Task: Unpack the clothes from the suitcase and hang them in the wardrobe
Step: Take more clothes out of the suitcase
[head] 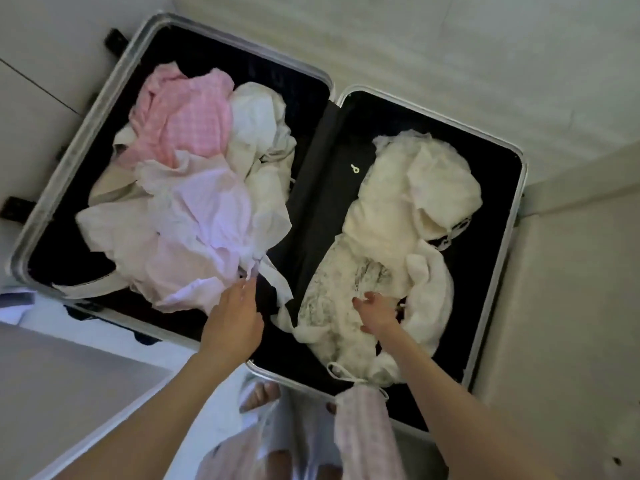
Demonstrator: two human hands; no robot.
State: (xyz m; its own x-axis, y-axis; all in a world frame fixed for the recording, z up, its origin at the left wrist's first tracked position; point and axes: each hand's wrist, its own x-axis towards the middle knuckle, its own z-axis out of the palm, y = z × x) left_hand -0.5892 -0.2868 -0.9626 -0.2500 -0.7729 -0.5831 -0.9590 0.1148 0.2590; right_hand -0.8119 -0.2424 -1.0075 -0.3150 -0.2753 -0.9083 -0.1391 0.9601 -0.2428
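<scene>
While the suitcase [86, 133] lies flat and wide open on the pale floor [450, 46], both hands reach down into it.

Far left of the left hand: a black wheel [15, 204] sticks out past the silver rim.
Left half: pink checked garment [187, 116] at the far end, beyond the left hand; a lilac garment [211, 209] and pale cream pieces heaped nearer, all crumpled on the black lining.
Left hand [235, 317]: fingers straight and loosely together, tips touching the near edge of the lilac garment; nothing gripped as far as can be seen.
Between the hands: the dark hinge divider [311, 188], with a white strip of cloth [280, 282] trailing across it, just beside the left fingertips.
Right hand [375, 313]: fingers spread and slightly bent, resting on the lace-patterned white garment [332, 296]; whether it pinches the cloth cannot be told.
Beyond the right hand: a cream garment [415, 188] piled in the right half, a small white ring tag [354, 168] on the lining beside it.
Below the hands: bare toes [259, 396] and pale checked clothing [367, 434], close against the near rim.
</scene>
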